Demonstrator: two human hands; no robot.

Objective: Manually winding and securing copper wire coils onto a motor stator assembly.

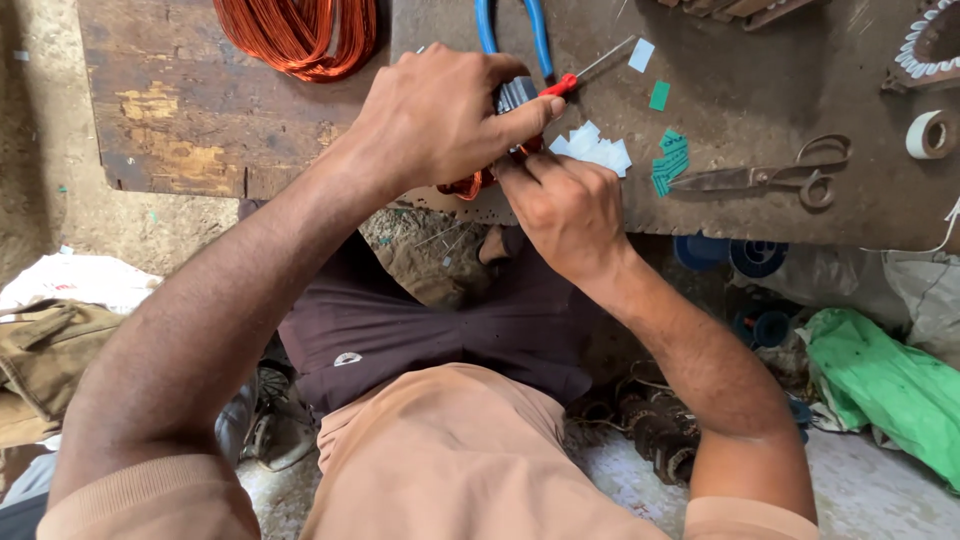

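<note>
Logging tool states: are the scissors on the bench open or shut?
Shut. The scissors lie flat on the workbench, blades together in one point, handle loops nearly touching.

A worn wooden workbench (190, 110), dark and stained, carries the things. On it lie a coil of copper wire (300, 32) at the far edge, a pair of blue-handled pliers (512, 30), a red-handled screwdriver (585, 72), and metal scissors (775, 177) towards the right. Near the scissors sit a heap of white paper slips (595, 150), some green slips (668, 160), one white slip (641, 55), and a roll of tape (930, 134) by the right edge.
</note>
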